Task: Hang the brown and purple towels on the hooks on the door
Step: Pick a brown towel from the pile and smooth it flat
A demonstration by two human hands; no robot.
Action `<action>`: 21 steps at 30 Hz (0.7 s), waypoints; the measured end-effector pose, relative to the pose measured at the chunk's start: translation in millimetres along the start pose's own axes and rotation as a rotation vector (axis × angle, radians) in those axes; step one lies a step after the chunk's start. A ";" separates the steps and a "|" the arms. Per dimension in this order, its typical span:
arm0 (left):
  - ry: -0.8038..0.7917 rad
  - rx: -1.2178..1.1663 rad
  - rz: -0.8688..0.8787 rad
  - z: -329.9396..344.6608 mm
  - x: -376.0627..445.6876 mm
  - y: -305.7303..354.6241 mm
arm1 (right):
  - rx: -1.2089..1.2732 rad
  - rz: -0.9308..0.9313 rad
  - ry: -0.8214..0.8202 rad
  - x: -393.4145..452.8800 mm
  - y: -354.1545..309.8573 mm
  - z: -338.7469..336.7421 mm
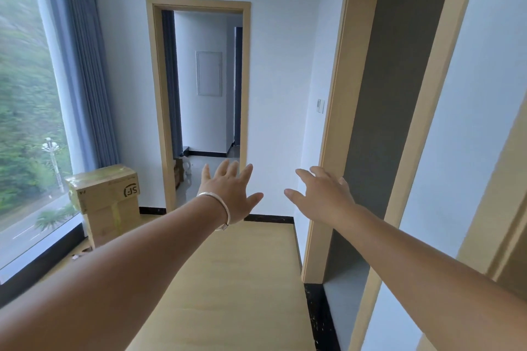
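Both my arms stretch forward in a hallway. My left hand (229, 191), with a silver bracelet on the wrist, has its fingers spread and holds nothing. My right hand (323, 195) is likewise spread and empty, close to the wooden frame of a doorway (336, 99) on the right. No towel, hook or door leaf is in view.
An open doorway (204, 88) with a sign above it lies straight ahead. Stacked cardboard boxes (107, 199) stand at the left by a large window (25, 122) with blue curtains. A pale wooden surface (228, 293) runs below my arms. A light switch (320, 106) sits on the right wall.
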State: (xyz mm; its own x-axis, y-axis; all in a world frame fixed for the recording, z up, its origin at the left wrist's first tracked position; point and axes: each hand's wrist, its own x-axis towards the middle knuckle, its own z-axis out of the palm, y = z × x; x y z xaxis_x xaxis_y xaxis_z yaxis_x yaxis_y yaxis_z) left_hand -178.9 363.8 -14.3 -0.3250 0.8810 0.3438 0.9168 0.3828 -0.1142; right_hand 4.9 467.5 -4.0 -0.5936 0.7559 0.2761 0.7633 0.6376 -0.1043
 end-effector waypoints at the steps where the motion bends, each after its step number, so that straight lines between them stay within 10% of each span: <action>1: -0.012 0.001 0.001 7.0 12.3 0.8 | -0.001 0.002 -0.010 14.2 5.3 5.4; 21: 0.026 -0.019 0.025 129.7 362.3 -95.9 | 0.010 0.014 -0.042 370.7 10.6 102.4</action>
State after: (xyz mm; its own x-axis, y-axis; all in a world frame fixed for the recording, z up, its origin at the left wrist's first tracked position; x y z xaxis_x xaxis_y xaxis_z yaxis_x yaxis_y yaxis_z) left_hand -414.6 682.3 0.3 -0.2959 0.8828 0.3649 0.9288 0.3551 -0.1058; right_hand -233.2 769.7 -0.6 -0.5935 0.7699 0.2345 0.7690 0.6284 -0.1171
